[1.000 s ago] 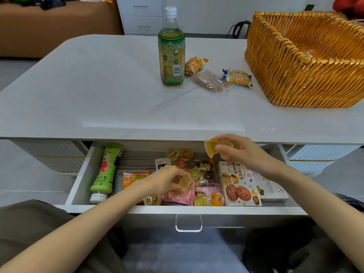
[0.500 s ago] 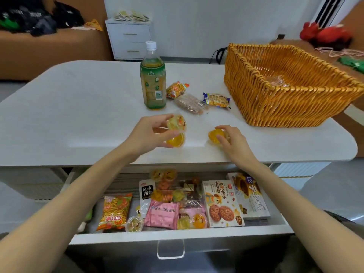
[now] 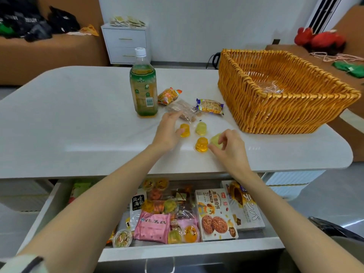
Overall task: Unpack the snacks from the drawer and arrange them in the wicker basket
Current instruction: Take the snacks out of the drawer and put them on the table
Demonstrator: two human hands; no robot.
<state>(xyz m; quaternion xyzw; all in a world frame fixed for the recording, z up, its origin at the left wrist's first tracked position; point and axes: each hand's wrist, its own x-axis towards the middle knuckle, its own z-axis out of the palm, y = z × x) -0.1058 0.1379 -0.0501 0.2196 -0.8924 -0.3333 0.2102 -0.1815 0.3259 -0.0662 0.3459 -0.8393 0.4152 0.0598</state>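
From my remote seat, the white table (image 3: 78,115) filled most of the head view, and the wicker basket (image 3: 275,115) stood on its far right corner, nearly bare inside, with only some clear wrapping on its floor. Below the table's near edge the drawer (image 3: 49,209) hung open, packed with snacks, a cookie box (image 3: 215,213) among them. A green tea bottle (image 3: 143,85) stood upright mid-table, well left of the basket. The left hand (image 3: 167,133) lay over the tabletop with fingers loosely spread, gripping nothing, its thumb just touching an orange jelly cup (image 3: 185,130). The right hand (image 3: 230,148) pinched a pale yellow jelly cup (image 3: 215,140) between thumb and fingertips. That cup was tipped over, just beside a second orange jelly cup (image 3: 201,144) standing on the table, and another pale cup (image 3: 201,128) stood slightly farther back. The basket lay beyond and to the right of those fingers, so I judged the right hand the nearer for the carry — up over the near wall and in. The cups were squat, so their axis hardly mattered.
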